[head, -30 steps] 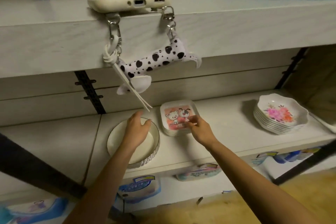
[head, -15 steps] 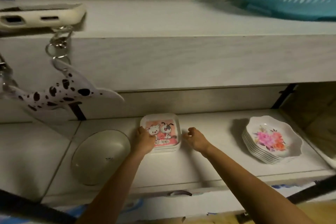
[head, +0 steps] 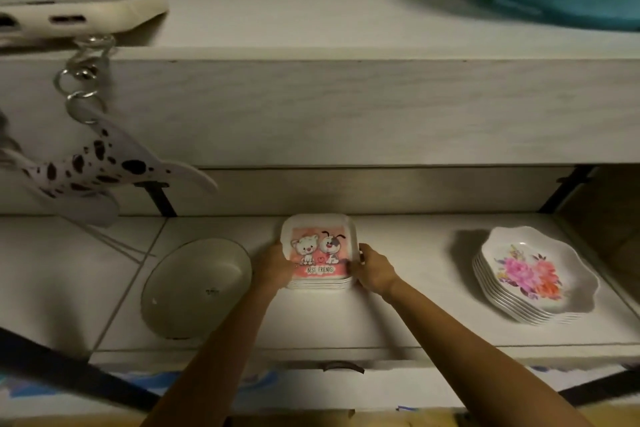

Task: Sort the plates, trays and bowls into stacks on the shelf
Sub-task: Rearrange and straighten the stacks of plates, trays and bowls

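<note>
Here, stack of square trays (head: 318, 250) with rounded corners, glossy, cartoon print on top one, set on pale wood-grain shelf (head: 398, 305), mid-way. Stack is clasped at both sides: left hand (head: 275, 267) and right hand (head: 372, 269), fingers curled on edges, forearms stretched forward. Round plain bowl (head: 197, 288) seen just left; scalloped floral plates (head: 533, 274) stacked well right.

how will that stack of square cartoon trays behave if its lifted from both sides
The square tray stack looks rigid and glossy, so probably slippery. Nested loosely, upper trays could slide if tilted. Left hand and right hand bracket it, which should help.
</note>
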Tool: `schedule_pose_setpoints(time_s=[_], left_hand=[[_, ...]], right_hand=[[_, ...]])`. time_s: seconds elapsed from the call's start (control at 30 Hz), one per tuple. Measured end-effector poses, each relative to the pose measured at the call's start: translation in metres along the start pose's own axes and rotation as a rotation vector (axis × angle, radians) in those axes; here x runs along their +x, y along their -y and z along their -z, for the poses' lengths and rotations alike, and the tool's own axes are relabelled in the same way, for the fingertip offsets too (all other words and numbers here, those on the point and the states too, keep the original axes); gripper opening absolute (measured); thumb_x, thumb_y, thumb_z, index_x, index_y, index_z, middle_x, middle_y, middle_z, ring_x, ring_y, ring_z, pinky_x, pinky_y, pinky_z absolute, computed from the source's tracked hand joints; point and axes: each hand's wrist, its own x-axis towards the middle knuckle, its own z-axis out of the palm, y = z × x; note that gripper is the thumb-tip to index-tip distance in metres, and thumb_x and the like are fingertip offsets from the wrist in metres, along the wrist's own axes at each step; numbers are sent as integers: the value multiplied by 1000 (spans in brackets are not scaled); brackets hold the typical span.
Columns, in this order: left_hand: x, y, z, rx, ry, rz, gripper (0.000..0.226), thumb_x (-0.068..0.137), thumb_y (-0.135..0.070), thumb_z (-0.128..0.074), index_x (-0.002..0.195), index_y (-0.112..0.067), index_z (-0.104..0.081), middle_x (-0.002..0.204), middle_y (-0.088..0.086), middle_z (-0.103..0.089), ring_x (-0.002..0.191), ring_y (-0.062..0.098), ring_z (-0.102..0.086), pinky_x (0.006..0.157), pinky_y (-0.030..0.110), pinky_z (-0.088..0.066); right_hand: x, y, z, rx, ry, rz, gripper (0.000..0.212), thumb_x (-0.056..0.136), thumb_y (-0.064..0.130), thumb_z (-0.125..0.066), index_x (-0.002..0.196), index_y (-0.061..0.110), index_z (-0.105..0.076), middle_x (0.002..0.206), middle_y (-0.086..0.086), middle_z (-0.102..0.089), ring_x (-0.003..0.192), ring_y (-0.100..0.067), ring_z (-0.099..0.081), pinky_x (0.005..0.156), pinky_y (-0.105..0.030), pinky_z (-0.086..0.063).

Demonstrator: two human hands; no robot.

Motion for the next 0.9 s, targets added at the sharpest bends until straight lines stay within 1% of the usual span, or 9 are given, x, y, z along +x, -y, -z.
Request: schedule_pose_setpoints(time_s=[0.13,0.17,0.23,0.43,0.57,0.67,0.73,0.8,0.9], left_hand=[[-9,3,-6,-19,47,-13,46,84,-2,-43,129,-10,-49,122,12,-62,105,29,-59,86,33,-51],[-13,4,-7,-19,61,-17,49,83,-3,-42,130,-12,-48,121,11,-62,104,29,-60,88,36,-52],[-19,6,-9,-6,74,-38,50,81,-4,-41,129,-15,-49,117,12,-65,100,29,-61,88,42,-54],[-44,16,-14,51,100,-96,49,80,-4,-42,127,-13,-49,115,16,-64,100,31,-61,87,43,-53],[-61,23,-17,80,98,-141,46,81,-3,-45,126,-9,-50,114,17,-65,99,32,-61,83,38,-53],[-71,25,-19,79,103,-153,40,84,-4,-45,124,-5,-50,111,19,-65,97,32,-61,73,32,-47],[-73,25,-20,72,99,-158,39,85,-2,-45,124,-4,-50,113,20,-65,99,32,-60,70,29,-42],[-78,23,-20,46,104,-161,43,86,1,-42,128,-6,-48,117,19,-64,102,32,-60,68,25,-39],[-79,22,-21,9,124,-163,50,86,4,-39,134,-10,-43,121,16,-63,104,30,-59,70,24,-39]], right_hand=[[-10,-17,7,17,-27,-1,44,95,26,-49,135,9,-42,130,-15,-58,111,-34,-59,96,-47,-49],[-13,-21,8,13,-36,-1,44,94,26,-49,135,9,-42,129,-16,-58,111,-34,-59,96,-47,-49],[-20,-27,9,7,-49,-1,44,95,26,-48,135,10,-43,128,-16,-59,110,-35,-59,96,-47,-49],[-48,-38,2,-26,-62,0,39,95,26,-46,131,11,-47,124,-16,-62,105,-35,-61,94,-47,-50],[-64,-44,-3,-29,-55,-10,38,95,26,-46,130,11,-49,125,-15,-61,107,-35,-60,96,-48,-48],[-72,-47,-6,-44,-55,-16,38,96,27,-43,130,11,-48,126,-14,-60,107,-34,-60,96,-47,-49],[-75,-49,-7,-51,-57,-25,37,96,27,-44,130,12,-48,126,-13,-61,107,-33,-61,96,-46,-49],[-76,-50,-8,-54,-61,-35,38,96,29,-44,130,12,-48,126,-13,-61,106,-32,-61,97,-46,-49],[-79,-49,-9,-39,-78,-53,44,96,32,-45,135,11,-42,132,-12,-57,112,-32,-59,100,-45,-47]])
